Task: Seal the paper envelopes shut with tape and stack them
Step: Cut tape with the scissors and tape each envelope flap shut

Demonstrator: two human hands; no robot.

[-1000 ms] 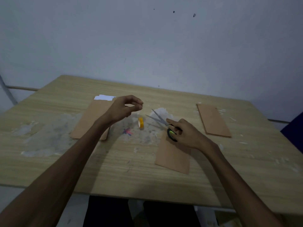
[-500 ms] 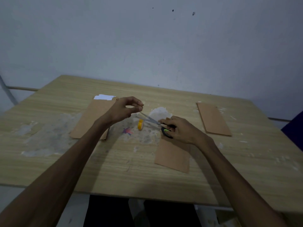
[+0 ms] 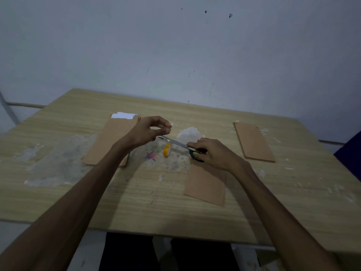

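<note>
while the left hand point(image 3: 150, 130) pinches what seems to be a strip of tape, too faint to confirm, the right hand point(image 3: 212, 153) grips scissors point(image 3: 176, 143) at it — cutting looks underway. one envelope point(image 3: 205, 184) lies under the right wrist, apparently unsealed. a stack point(image 3: 254, 142) sits far right, another pile point(image 3: 111, 141) left with white paper showing. an orange tape roll point(image 3: 167, 150) stands between the hands on the worktop point(image 3: 136, 202) — nothing blocks them.
</note>
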